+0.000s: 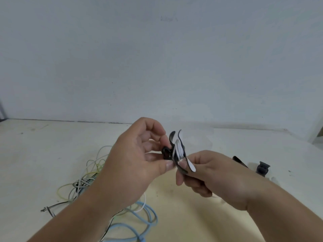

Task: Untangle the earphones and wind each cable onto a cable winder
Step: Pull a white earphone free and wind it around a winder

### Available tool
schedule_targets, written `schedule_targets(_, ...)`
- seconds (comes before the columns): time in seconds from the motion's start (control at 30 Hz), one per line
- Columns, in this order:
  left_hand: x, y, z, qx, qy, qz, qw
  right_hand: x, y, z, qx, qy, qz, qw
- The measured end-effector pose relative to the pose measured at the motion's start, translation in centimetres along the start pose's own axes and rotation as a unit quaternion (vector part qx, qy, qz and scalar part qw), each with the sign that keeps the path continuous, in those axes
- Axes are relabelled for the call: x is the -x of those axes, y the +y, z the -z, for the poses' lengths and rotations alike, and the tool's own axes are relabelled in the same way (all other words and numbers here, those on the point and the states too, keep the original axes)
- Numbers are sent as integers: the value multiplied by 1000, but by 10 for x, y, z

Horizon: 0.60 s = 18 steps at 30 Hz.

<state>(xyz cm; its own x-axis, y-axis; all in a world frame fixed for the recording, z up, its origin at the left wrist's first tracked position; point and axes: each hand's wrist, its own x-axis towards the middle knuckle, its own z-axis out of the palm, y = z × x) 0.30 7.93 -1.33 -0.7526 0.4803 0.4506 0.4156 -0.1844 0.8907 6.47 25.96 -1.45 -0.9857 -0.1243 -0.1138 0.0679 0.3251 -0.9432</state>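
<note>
Raised above the middle of the tabletop (52,145): black cable winder (174,158), white cable (178,149) looped round its waist, wings flared upward and downward. Pinched at its left side between thumb and fingertips of the left hand (132,154). Gripped at the lower wing by thumb and forefinger of the right hand (209,175), other fingers curled beneath. Lying toward the near left edge of the tabletop, partly under the left forearm: tangle of earphones (82,182) in yellow-green, white and black, beside a coil of light blue cable (143,217). Resting near the right edge, just beyond the right wrist: dark flat strip (239,160) and dark clip-like piece (263,169), slightly apart, too blurred to identify.
</note>
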Motion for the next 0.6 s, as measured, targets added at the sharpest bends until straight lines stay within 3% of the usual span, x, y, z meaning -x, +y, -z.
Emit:
schedule_targets(0.37,-1,-6,5,-211,91,-5,973,8,-5,9,93,-29,39,994)
schedule_targets(0.6,3,-8,2,-372,33,-69,925,11,-11,5,107,52,131,984)
